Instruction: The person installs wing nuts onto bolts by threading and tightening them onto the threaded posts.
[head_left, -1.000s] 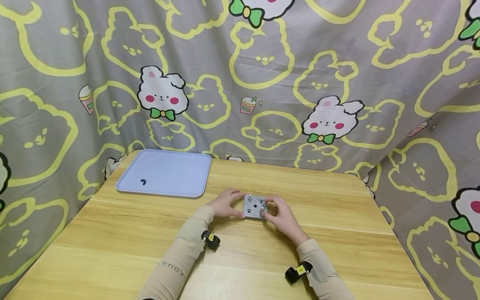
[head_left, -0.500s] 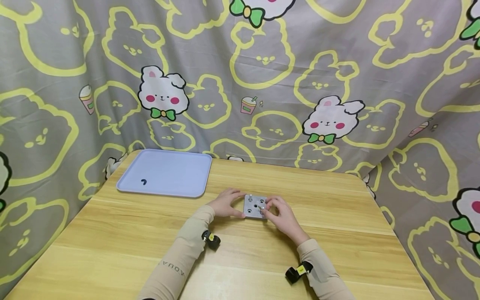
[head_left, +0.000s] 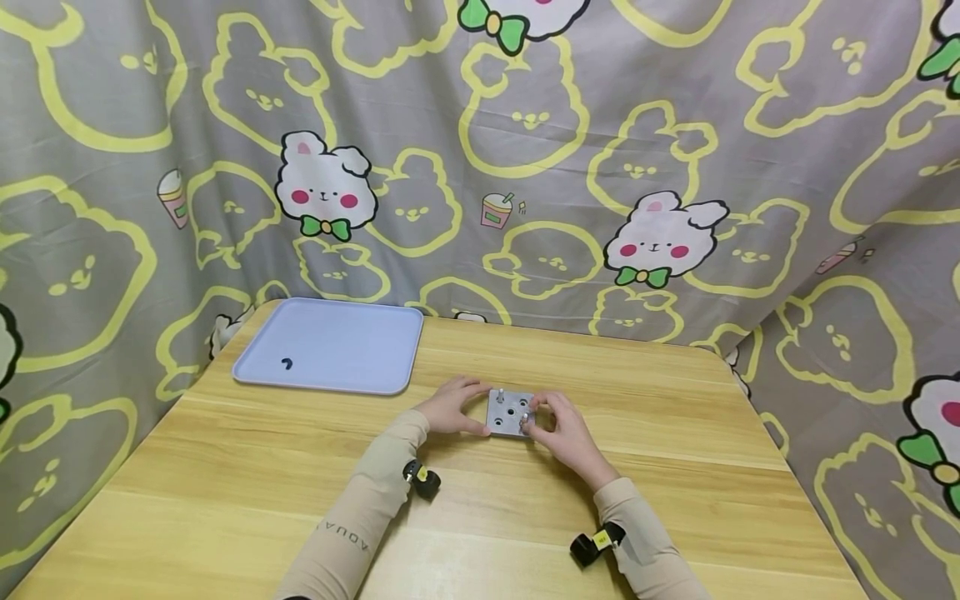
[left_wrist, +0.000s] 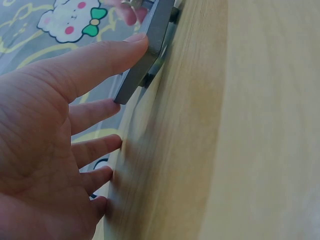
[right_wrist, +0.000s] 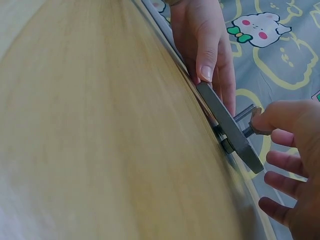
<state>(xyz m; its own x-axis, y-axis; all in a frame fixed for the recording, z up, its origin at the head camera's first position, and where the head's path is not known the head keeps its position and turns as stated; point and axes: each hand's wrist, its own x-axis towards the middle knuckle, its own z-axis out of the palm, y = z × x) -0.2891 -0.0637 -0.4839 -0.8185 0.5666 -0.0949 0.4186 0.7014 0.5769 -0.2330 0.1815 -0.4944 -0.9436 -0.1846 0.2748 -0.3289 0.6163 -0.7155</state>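
While my L hand braces the left edge of the square grey metal plate, thumb at its near corner, index at its far one, fingers fairly straight, my R hand pinches a small silvery threaded metal bolt btw thumb & index, over the plate's near-right part. R's other fingers are loose, off the plate. A 2nd silvery metal bolt stands upright at the plate's far-left part. The plate itself sits on the pale wooden tabletop, raised on short dark cylindrical feet. Left of & beyond the plate: a pale blue rectangular tray w/ a small dark curved piece.

Plate's prob. stiff, fairly heavy for its size & a bit slippery on the smooth top, so its side edges are best to hold. The pinched bolt's prob. light, hard & easy to fumble; best grip is its wider head, not the threads. Neither looks fragile.
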